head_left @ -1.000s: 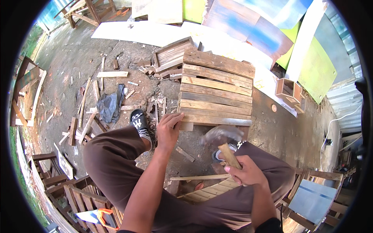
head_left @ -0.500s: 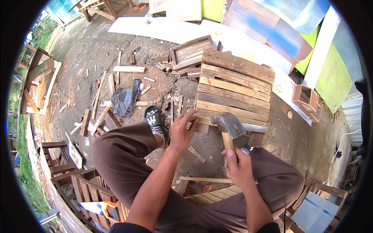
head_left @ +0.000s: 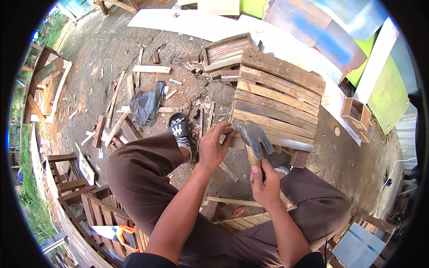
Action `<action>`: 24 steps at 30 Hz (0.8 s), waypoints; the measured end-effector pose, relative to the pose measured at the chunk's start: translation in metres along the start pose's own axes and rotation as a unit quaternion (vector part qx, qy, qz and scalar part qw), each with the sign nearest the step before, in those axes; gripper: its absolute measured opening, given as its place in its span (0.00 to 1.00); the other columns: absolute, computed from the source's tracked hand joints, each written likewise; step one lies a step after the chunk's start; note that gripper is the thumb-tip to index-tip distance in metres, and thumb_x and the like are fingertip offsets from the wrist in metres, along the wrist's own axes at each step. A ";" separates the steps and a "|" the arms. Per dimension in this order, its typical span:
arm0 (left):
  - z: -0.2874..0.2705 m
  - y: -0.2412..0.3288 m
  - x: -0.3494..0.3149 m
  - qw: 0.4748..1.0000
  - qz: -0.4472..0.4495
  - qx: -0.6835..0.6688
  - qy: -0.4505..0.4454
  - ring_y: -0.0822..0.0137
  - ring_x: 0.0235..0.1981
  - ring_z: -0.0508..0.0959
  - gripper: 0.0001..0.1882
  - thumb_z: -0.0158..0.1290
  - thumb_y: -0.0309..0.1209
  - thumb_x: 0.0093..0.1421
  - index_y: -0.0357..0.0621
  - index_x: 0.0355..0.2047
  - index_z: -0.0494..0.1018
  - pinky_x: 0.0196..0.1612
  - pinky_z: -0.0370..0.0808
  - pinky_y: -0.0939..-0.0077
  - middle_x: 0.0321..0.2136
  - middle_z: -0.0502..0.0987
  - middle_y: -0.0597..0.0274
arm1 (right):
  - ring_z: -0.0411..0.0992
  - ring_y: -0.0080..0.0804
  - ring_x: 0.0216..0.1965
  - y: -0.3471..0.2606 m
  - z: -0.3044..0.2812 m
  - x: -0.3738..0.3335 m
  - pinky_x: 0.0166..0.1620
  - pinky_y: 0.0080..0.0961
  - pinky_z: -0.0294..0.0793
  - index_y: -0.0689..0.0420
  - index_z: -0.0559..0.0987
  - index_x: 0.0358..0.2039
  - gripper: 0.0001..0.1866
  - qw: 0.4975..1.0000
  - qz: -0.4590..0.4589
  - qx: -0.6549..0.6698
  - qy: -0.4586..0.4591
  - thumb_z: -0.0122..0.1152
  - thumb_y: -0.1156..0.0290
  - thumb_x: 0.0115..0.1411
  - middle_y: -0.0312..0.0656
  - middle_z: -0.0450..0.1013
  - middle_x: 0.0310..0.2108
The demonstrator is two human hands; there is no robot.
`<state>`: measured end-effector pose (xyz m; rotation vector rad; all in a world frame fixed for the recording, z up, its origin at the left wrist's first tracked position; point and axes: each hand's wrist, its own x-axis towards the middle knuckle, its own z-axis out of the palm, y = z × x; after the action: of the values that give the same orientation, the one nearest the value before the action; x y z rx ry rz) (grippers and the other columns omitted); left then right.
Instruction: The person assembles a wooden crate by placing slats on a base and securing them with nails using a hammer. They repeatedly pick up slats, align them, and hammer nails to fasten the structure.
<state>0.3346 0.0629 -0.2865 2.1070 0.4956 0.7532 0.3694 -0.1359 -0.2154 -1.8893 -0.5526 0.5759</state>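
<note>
My right hand [head_left: 266,185] is closed round the wooden handle of a claw hammer [head_left: 254,136], its claws turned towards the right. The hammer's dark steel head hangs over the near left corner of a slatted wooden panel [head_left: 278,103], right beside my left fingertips. At that same corner my left hand [head_left: 213,146] has its thumb and fingers pinched together; whatever is between them is too small to make out. The panel's slats run side to side with narrow gaps, and a thicker board [head_left: 286,73] crosses its far end.
Wood offcuts [head_left: 152,69] and a crumpled black plastic bag [head_left: 146,107] litter the ground left of the panel. A shallow slatted wooden tray [head_left: 228,51] stands beyond. A handsaw [head_left: 127,236] lies on slatted woodwork at lower left. White sheets [head_left: 178,24] lie farther off.
The hammer has swung left and its head is now close to my left fingertips. My left hand keeps its pinch at the panel's corner. The whole view has shifted slightly.
</note>
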 end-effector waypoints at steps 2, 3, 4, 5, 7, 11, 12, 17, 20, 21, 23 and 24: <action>0.000 0.000 -0.001 1.000 0.001 0.000 0.005 0.59 0.39 0.87 0.18 0.65 0.20 0.58 0.42 0.49 0.76 0.42 0.81 0.66 0.37 0.86 0.58 | 0.67 0.20 0.22 0.003 0.003 0.001 0.26 0.24 0.65 0.63 0.75 0.44 0.22 1.000 -0.012 -0.020 0.013 0.51 0.53 0.77 0.34 0.68 0.18; 0.000 0.000 -0.001 1.000 -0.002 0.004 0.002 0.59 0.39 0.87 0.18 0.65 0.19 0.58 0.41 0.48 0.76 0.43 0.81 0.67 0.36 0.86 0.57 | 0.67 0.20 0.22 0.003 0.002 0.002 0.26 0.23 0.65 0.63 0.75 0.43 0.22 0.999 0.008 -0.040 -0.002 0.51 0.53 0.77 0.34 0.68 0.18; 0.000 0.000 -0.001 1.000 -0.006 0.004 0.001 0.60 0.39 0.87 0.18 0.65 0.18 0.57 0.41 0.47 0.76 0.43 0.81 0.67 0.36 0.85 0.57 | 0.67 0.20 0.21 0.003 0.001 0.004 0.26 0.23 0.65 0.63 0.75 0.43 0.22 0.998 0.025 -0.060 -0.016 0.51 0.53 0.77 0.34 0.67 0.18; 0.001 0.000 0.000 1.000 -0.007 0.000 -0.002 0.60 0.39 0.88 0.19 0.66 0.16 0.56 0.40 0.47 0.76 0.44 0.81 0.68 0.36 0.85 0.56 | 0.67 0.20 0.21 0.003 -0.001 0.006 0.26 0.23 0.64 0.63 0.75 0.42 0.21 0.995 0.057 -0.081 -0.027 0.50 0.53 0.78 0.34 0.67 0.18; 0.002 -0.002 0.001 1.000 -0.004 -0.010 -0.003 0.60 0.39 0.88 0.17 0.65 0.16 0.56 0.40 0.46 0.77 0.44 0.81 0.68 0.36 0.85 0.56 | 0.69 0.46 0.22 0.000 -0.002 0.006 0.29 0.35 0.69 0.64 0.75 0.44 0.20 0.997 0.070 -0.032 -0.014 0.53 0.56 0.76 0.49 0.70 0.21; 0.004 -0.003 -0.001 0.998 -0.029 -0.056 0.008 0.60 0.37 0.87 0.16 0.64 0.15 0.57 0.38 0.45 0.77 0.42 0.81 0.68 0.36 0.84 0.55 | 0.71 0.55 0.22 -0.003 -0.003 0.004 0.30 0.40 0.71 0.65 0.76 0.44 0.19 0.998 0.054 -0.033 -0.005 0.55 0.57 0.75 0.55 0.71 0.21; 0.005 -0.003 -0.002 0.999 -0.029 -0.038 0.011 0.60 0.38 0.86 0.16 0.64 0.17 0.58 0.38 0.46 0.77 0.42 0.81 0.68 0.37 0.83 0.55 | 0.71 0.54 0.22 -0.002 -0.003 0.003 0.30 0.40 0.71 0.65 0.76 0.44 0.19 0.998 0.055 -0.031 -0.006 0.55 0.57 0.76 0.55 0.71 0.21; 0.006 -0.007 -0.006 0.995 -0.036 0.056 0.073 0.59 0.43 0.83 0.17 0.65 0.24 0.60 0.39 0.49 0.77 0.42 0.79 0.65 0.44 0.79 0.52 | 0.68 0.21 0.20 0.001 0.003 0.006 0.25 0.23 0.66 0.62 0.76 0.39 0.23 0.999 0.009 -0.053 0.002 0.50 0.51 0.77 0.35 0.69 0.18; 0.011 -0.011 -0.013 0.979 -0.185 -0.084 0.018 0.63 0.48 0.82 0.19 0.63 0.32 0.66 0.40 0.54 0.77 0.45 0.79 0.69 0.48 0.79 0.53 | 0.68 0.20 0.19 -0.001 0.003 0.004 0.24 0.24 0.66 0.63 0.76 0.42 0.24 0.999 0.031 -0.031 0.004 0.50 0.51 0.77 0.33 0.69 0.19; 0.013 -0.013 -0.016 0.963 -0.234 -0.131 0.006 0.64 0.48 0.82 0.19 0.62 0.33 0.67 0.39 0.55 0.77 0.45 0.79 0.70 0.48 0.80 0.54 | 0.68 0.20 0.19 -0.002 0.002 0.001 0.24 0.24 0.66 0.64 0.76 0.43 0.23 1.000 0.015 -0.010 0.013 0.50 0.52 0.77 0.33 0.69 0.19; 0.016 -0.020 -0.015 0.937 -0.284 -0.199 -0.031 0.63 0.46 0.82 0.20 0.62 0.33 0.68 0.39 0.57 0.75 0.45 0.80 0.66 0.51 0.79 0.52 | 0.68 0.19 0.19 -0.005 0.001 -0.003 0.23 0.24 0.65 0.65 0.77 0.46 0.23 0.999 0.006 0.035 0.022 0.49 0.53 0.78 0.32 0.69 0.19; 0.016 -0.022 -0.016 0.919 -0.312 -0.234 -0.051 0.62 0.45 0.83 0.21 0.62 0.34 0.68 0.39 0.58 0.75 0.44 0.80 0.64 0.53 0.79 0.51 | 0.69 0.21 0.18 -0.005 0.001 -0.006 0.22 0.25 0.65 0.66 0.76 0.47 0.23 0.999 -0.035 0.020 0.033 0.48 0.54 0.78 0.34 0.69 0.19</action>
<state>0.3316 0.0575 -0.3176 1.4092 0.7895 0.3380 0.3634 -0.1366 -0.2100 -1.8377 -0.5574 0.4743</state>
